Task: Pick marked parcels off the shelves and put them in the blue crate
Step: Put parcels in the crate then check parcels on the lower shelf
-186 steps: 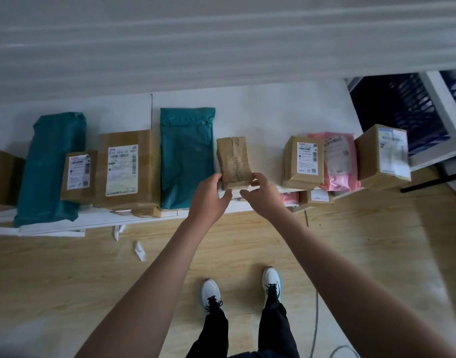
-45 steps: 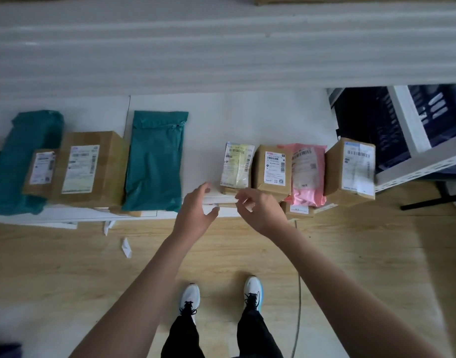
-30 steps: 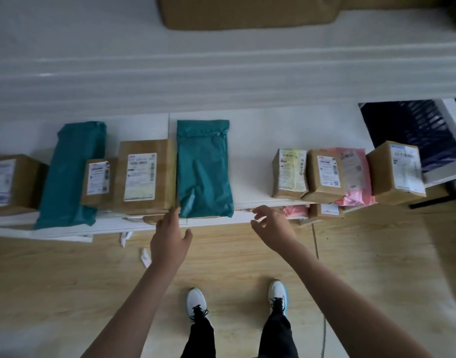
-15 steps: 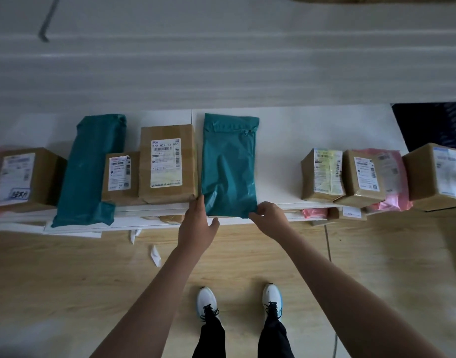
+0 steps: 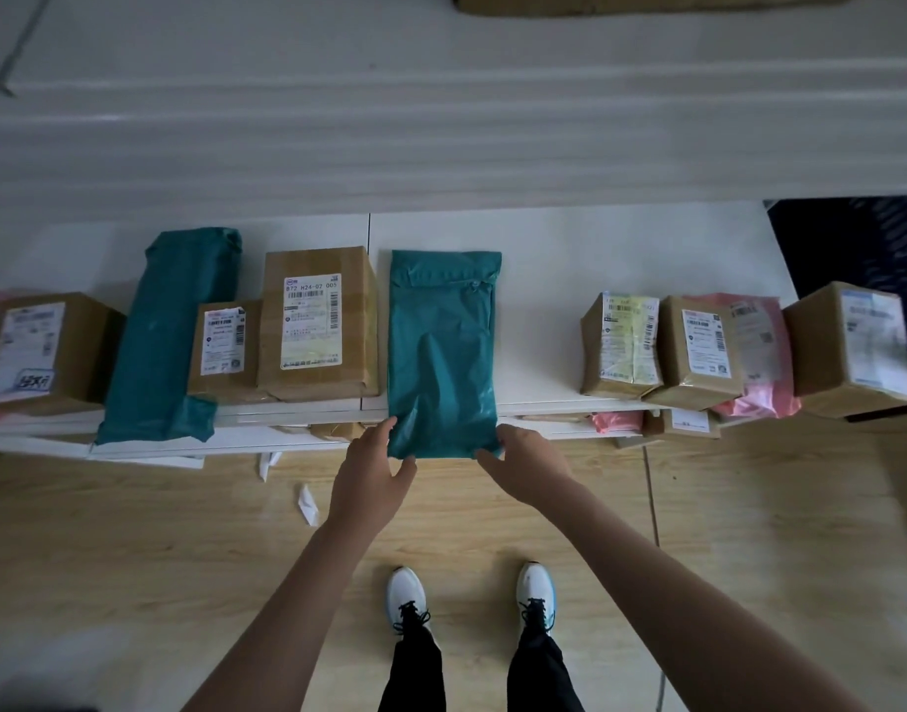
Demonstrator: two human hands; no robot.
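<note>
Head view. A flat teal mailer bag (image 5: pixel 441 352) is seen lying on the white shelf (image 5: pixel 569 259), its near end overhanging the shelf edge. That overhanging end is held from both sides: the left hand (image 5: pixel 371 477) is closed on the left corner, thumb under the lower edge and fingers along the side, and the right hand (image 5: pixel 528 467) is closed on the right corner in the same manner. Each grip is thus pinching the bag; neither is spread.

Just left of the grip, a tall brown box (image 5: pixel 317 323) with a printed label is set against the bag's side, with a smaller brown box (image 5: pixel 224 346) beside it and a bulky teal parcel (image 5: pixel 166 336) beyond. Farther left, another labelled carton (image 5: pixel 40 349) is noted.

Well to the right of the grip, past a bare stretch of shelf, a small labelled box (image 5: pixel 620 344), a second box (image 5: pixel 697 349), a pink mailer (image 5: pixel 764 352) and a larger carton (image 5: pixel 852 346) are lined up. A dark blue crate (image 5: pixel 862 238) is partly visible beyond the shelf's right end.

Below the grip, wooden floor (image 5: pixel 184 557) and two white shoes (image 5: pixel 407 598) are recorded.
</note>
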